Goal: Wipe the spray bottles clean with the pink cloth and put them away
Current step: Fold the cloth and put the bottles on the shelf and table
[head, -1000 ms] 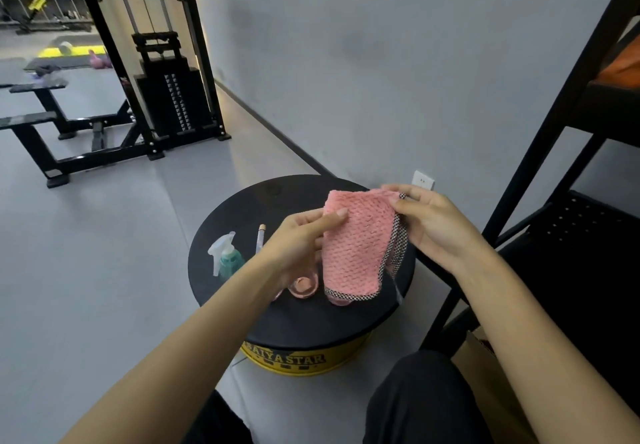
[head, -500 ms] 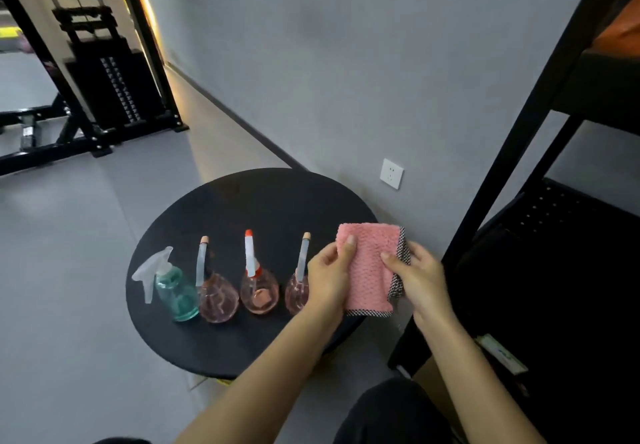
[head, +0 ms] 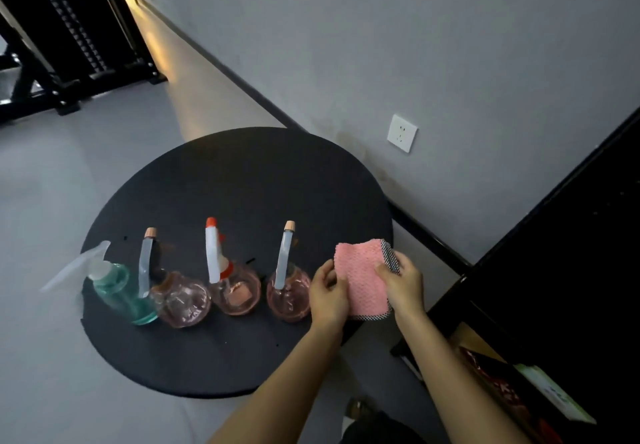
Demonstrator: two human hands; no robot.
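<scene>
Cloth: pink cloth, bumpy, folded, checkered edge.
Hands: I see left hand and right hand each pinching its sides.

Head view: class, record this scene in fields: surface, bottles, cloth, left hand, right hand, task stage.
surface: round black table
bottles: four standing in a row; teal bottle leftmost, then three pink bottles
cloth: pink cloth, held beside the rightmost bottle
left hand: grips cloth's left edge
right hand: grips cloth's right edge
task stage: no bottle picked up yet
</scene>
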